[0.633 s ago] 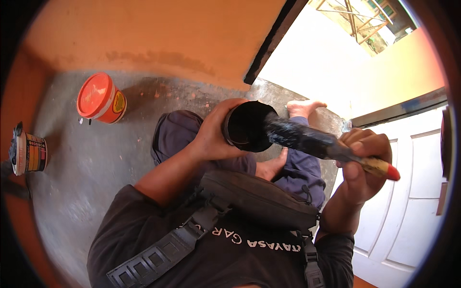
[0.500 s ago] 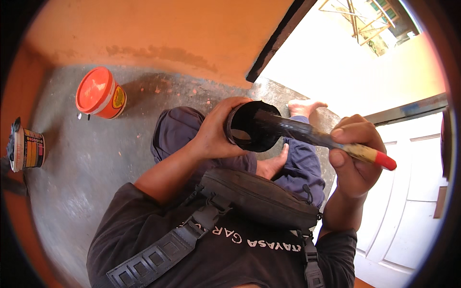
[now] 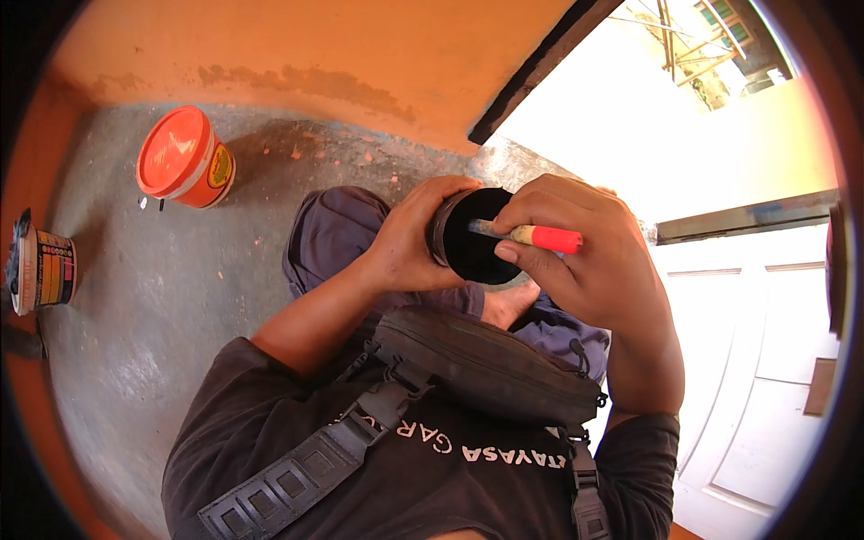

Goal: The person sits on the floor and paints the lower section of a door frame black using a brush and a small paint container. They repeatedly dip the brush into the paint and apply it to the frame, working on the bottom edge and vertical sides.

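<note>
1. Concrete floor (image 3: 180, 288) below orange wall; orange-lidded bucket (image 3: 184, 157) stands well left of the black can (image 3: 472, 236).
2. Left hand (image 3: 409, 243) fingers wrap the can (above the lap).
3. Right hand (image 3: 585, 256) fingers pinch the brush handle (image 3: 540, 238), bristles inside; loading apparently underway, painting not begun.

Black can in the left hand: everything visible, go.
The black can is a small round tin, dark all over, tilted so its open mouth faces the camera; inside looks black. The left hand wraps its side. A brush handle with a red end, held by the right hand, dips into it.
</note>
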The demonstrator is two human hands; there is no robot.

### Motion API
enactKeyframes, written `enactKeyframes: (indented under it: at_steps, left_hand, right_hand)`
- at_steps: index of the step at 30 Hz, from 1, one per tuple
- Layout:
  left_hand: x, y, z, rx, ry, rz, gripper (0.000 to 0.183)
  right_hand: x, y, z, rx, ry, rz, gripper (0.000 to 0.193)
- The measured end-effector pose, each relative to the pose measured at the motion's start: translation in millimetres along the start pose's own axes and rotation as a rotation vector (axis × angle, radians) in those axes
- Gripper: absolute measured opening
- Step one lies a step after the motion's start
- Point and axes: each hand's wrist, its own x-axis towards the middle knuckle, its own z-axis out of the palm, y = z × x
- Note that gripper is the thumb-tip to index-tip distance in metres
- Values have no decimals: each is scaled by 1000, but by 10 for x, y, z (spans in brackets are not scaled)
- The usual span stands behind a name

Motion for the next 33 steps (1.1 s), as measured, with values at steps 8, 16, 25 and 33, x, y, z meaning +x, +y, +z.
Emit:
enactKeyframes:
  at_steps: [8,16,25,33]
  left_hand:
    - [12,26,-21,-1,-13,-1,95]
    - [-8,-24,7,-1,-2,-4,96]
    - [9,-39,8,2,-8,-1,98]
    - [0,-72,23,-56,43,-16,93]
  right_hand:
    - [44,15,17,-44,-84,24,19]
    - [24,20,63,1,-84,80,17]
    - [7,73,10,26,-63,45,16]
    - [-55,87,-60,257,91,178,13]
